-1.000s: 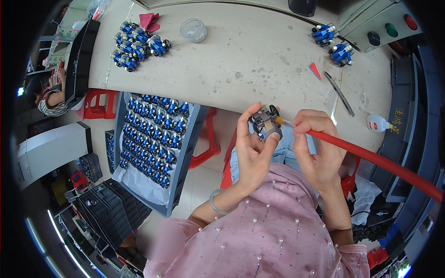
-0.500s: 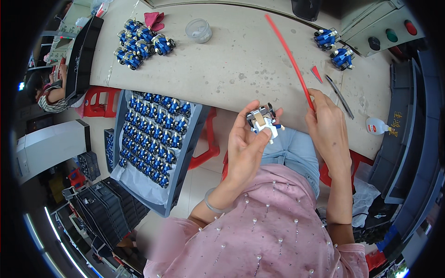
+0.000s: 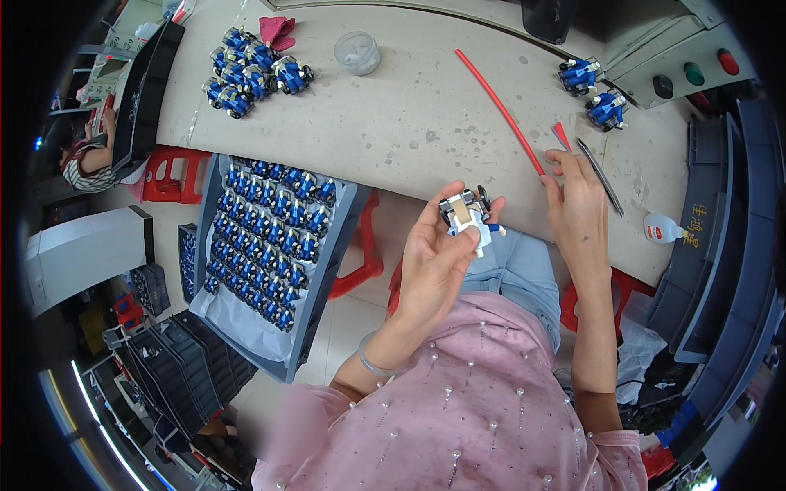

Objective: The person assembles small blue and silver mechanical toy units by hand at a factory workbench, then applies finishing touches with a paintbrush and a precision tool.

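Note:
My left hand (image 3: 434,266) holds a small toy vehicle figure (image 3: 468,219) over my lap, thumb pressed on its white part. The toy has black wheels, a tan patch and a bit of blue at the side. A thin red stick (image 3: 499,102) lies slantwise on the table. Close to its near end is my right hand (image 3: 577,196), thumb and fingers apart with nothing seen between them; whether the thumb still touches the stick I cannot tell. A dark pen-like tool (image 3: 602,178) and a small red pointed piece (image 3: 561,135) lie just beyond that hand.
Blue toy figures (image 3: 254,74) cluster at the table's far left, with two more (image 3: 606,110) at far right. A grey tray (image 3: 327,282) of similar toys stands left. A clear cup (image 3: 358,53), pink cloth (image 3: 277,33) and white bottle (image 3: 663,227) sit on the table. Another person (image 3: 90,164) sits far left.
The red stick has come down onto the table, and my right hand's fingers have loosened from its end. My left hand keeps the toy in nearly the same place.

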Demonstrator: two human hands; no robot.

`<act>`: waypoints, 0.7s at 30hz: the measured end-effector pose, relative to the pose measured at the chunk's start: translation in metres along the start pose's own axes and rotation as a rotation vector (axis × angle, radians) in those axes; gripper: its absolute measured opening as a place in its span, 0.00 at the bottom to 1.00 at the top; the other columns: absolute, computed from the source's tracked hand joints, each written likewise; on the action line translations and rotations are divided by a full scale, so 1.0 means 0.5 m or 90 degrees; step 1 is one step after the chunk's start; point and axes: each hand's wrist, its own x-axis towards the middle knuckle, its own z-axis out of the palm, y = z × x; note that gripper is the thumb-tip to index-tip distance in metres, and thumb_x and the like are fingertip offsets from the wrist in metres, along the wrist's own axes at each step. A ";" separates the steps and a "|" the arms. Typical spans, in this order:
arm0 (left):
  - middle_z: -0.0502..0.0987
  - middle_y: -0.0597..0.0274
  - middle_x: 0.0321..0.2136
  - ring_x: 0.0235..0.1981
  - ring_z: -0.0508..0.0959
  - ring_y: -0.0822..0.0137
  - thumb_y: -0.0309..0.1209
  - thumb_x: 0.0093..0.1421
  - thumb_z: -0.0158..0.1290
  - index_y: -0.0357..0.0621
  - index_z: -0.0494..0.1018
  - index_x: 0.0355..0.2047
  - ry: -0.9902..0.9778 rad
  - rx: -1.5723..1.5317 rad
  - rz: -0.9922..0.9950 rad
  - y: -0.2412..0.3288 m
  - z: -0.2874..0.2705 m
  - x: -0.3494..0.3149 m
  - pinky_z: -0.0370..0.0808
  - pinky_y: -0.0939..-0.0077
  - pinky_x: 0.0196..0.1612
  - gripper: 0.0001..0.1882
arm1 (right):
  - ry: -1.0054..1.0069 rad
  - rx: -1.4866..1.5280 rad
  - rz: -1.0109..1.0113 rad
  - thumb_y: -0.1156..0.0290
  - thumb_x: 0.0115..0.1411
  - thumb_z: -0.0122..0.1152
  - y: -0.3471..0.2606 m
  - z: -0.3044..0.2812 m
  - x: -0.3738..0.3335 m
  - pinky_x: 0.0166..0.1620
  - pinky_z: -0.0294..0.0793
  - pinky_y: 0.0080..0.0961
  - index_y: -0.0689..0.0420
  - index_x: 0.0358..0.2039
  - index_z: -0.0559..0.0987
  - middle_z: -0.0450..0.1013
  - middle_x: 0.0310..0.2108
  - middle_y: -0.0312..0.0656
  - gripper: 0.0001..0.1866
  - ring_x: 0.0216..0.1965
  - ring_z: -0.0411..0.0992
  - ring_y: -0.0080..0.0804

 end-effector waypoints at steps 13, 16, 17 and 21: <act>0.66 0.43 0.50 0.57 0.67 0.49 0.15 0.58 0.45 0.32 0.53 0.59 -0.013 -0.022 0.009 0.032 0.012 0.000 0.68 0.66 0.57 0.27 | 0.278 0.213 -0.013 0.69 0.61 0.50 0.005 -0.046 0.280 0.37 0.71 0.36 0.64 0.37 0.77 0.75 0.29 0.54 0.12 0.31 0.74 0.47; 0.68 0.44 0.49 0.57 0.67 0.46 0.15 0.59 0.42 0.30 0.54 0.59 -0.008 -0.006 0.040 0.039 0.014 0.002 0.73 0.67 0.53 0.26 | 0.350 0.072 -0.068 0.65 0.61 0.49 0.024 -0.058 0.378 0.42 0.70 0.41 0.64 0.37 0.77 0.75 0.33 0.56 0.16 0.36 0.73 0.49; 0.68 0.44 0.49 0.57 0.67 0.46 0.15 0.59 0.42 0.30 0.54 0.59 -0.009 -0.010 0.044 0.042 0.010 0.002 0.73 0.67 0.53 0.26 | 0.330 0.013 -0.044 0.62 0.61 0.48 0.014 -0.062 0.398 0.45 0.69 0.42 0.65 0.37 0.77 0.75 0.36 0.58 0.18 0.40 0.73 0.51; 0.68 0.43 0.49 0.56 0.67 0.45 0.14 0.59 0.41 0.30 0.53 0.59 -0.001 -0.016 0.062 0.053 -0.006 0.003 0.72 0.65 0.54 0.26 | 0.171 0.006 0.093 0.54 0.58 0.50 -0.006 -0.085 0.454 0.49 0.68 0.42 0.67 0.37 0.77 0.73 0.41 0.61 0.25 0.46 0.71 0.54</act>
